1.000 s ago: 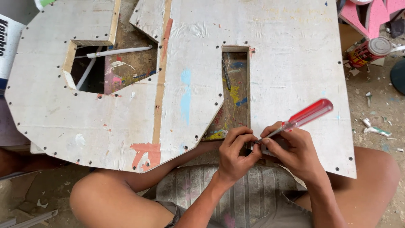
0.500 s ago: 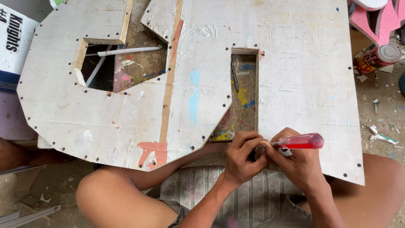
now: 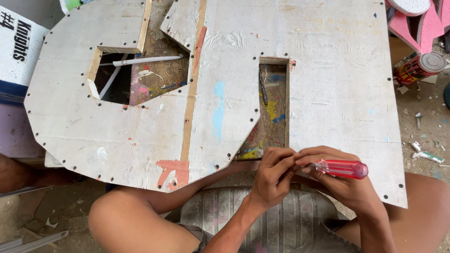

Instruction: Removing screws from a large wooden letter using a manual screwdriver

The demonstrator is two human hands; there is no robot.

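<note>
1. Where the person sits with knees spread, one large white board (image 3: 328,93) cut into letter shapes lies across the lap, and one screwdriver (image 3: 340,168) with a clear red handle shows at its near edge.
2. Two hands work there, touching each other. The right hand (image 3: 342,182) is closed around the screwdriver handle, which lies almost level and points left.
3. The left hand (image 3: 274,173) is curled, its fingertips pinched at the tool's tip; whatever it pinches is hidden.
4. The board is scuffed, with blue and orange paint smears and dark screw heads dotted along its edges.
5. Two openings are cut through it: a tall slot (image 3: 272,107) just beyond the hands and a wider one (image 3: 136,75) far left.
6. One red can (image 3: 419,68) stands far right.
</note>
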